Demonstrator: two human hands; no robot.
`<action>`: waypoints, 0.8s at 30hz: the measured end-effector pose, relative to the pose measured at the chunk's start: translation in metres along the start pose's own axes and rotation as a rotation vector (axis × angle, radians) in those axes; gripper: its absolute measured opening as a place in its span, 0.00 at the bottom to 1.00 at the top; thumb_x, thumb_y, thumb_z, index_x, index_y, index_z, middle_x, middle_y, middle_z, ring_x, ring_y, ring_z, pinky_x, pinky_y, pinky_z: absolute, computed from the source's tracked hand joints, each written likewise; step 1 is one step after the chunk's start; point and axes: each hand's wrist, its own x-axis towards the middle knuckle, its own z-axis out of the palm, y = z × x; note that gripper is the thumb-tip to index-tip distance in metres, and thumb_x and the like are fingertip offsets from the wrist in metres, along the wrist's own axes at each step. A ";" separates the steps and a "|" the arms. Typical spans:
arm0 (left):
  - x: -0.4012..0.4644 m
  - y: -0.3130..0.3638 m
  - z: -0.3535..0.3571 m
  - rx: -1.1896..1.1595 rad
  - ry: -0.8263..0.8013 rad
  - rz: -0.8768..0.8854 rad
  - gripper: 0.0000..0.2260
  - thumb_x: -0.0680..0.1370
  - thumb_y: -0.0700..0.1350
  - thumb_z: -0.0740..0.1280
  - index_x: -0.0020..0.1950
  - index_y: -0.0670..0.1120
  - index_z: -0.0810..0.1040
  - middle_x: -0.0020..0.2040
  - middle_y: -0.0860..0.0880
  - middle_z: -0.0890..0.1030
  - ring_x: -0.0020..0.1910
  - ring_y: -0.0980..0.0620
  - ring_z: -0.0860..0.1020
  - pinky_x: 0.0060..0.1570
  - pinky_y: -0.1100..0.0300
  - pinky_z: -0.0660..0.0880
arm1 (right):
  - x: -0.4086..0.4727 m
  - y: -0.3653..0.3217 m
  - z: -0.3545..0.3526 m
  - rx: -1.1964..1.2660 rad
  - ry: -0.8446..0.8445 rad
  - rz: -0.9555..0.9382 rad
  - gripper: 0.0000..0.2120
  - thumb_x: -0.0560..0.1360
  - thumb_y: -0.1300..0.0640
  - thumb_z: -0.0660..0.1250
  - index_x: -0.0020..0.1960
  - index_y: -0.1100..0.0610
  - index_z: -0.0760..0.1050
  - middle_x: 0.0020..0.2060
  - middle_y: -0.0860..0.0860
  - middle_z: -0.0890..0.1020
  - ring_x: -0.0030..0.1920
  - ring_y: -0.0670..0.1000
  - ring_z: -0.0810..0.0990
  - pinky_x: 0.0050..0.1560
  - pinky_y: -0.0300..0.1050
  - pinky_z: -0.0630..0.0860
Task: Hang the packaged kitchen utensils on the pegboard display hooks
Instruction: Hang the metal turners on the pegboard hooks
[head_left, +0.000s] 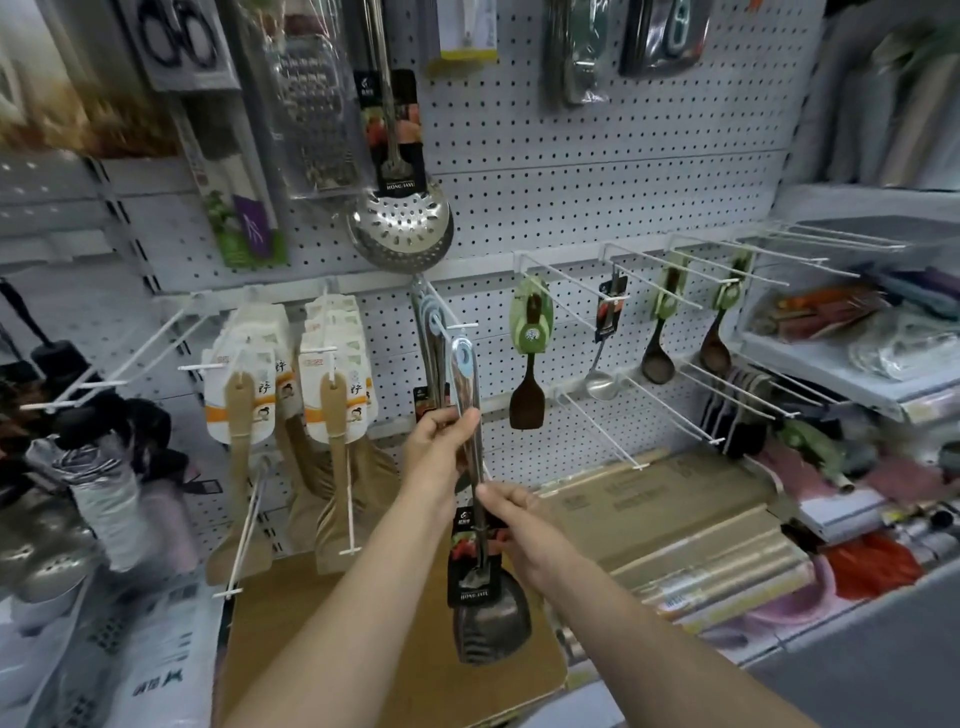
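Hanging packaged spatula (475, 519) | left hand (436, 441), right hand (511, 512) both gripping handle | align blue loop with hook (457, 326) tip (keep level)

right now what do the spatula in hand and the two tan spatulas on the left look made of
Spatula: looks like polished steel, going by the bright mirror glare along its handle; the loop at the top is pale blue, probably plastic. Its dark card label reads as printed paper.
Tan spatulas: a flat, matte beige with no glare, so wood or bamboo seems likely, though plastic cannot be ruled out.
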 end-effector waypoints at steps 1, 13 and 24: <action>0.003 -0.002 0.000 -0.002 -0.002 0.011 0.09 0.74 0.41 0.76 0.52 0.44 0.81 0.46 0.47 0.84 0.46 0.49 0.80 0.57 0.48 0.77 | 0.004 0.000 -0.001 0.006 -0.010 -0.002 0.18 0.69 0.52 0.78 0.55 0.58 0.81 0.44 0.54 0.84 0.43 0.53 0.82 0.46 0.49 0.78; 0.023 -0.017 -0.006 -0.030 -0.076 0.125 0.14 0.70 0.45 0.77 0.52 0.45 0.80 0.46 0.47 0.82 0.42 0.53 0.80 0.43 0.57 0.76 | 0.039 0.003 -0.013 0.033 -0.069 -0.056 0.24 0.68 0.55 0.78 0.61 0.60 0.79 0.51 0.58 0.84 0.47 0.54 0.83 0.49 0.49 0.78; 0.041 -0.016 -0.005 -0.029 -0.004 0.133 0.14 0.70 0.44 0.78 0.52 0.46 0.79 0.46 0.46 0.83 0.48 0.49 0.80 0.55 0.49 0.76 | 0.060 0.009 -0.010 0.069 -0.072 -0.078 0.33 0.64 0.52 0.82 0.65 0.64 0.78 0.52 0.61 0.84 0.46 0.54 0.83 0.43 0.47 0.79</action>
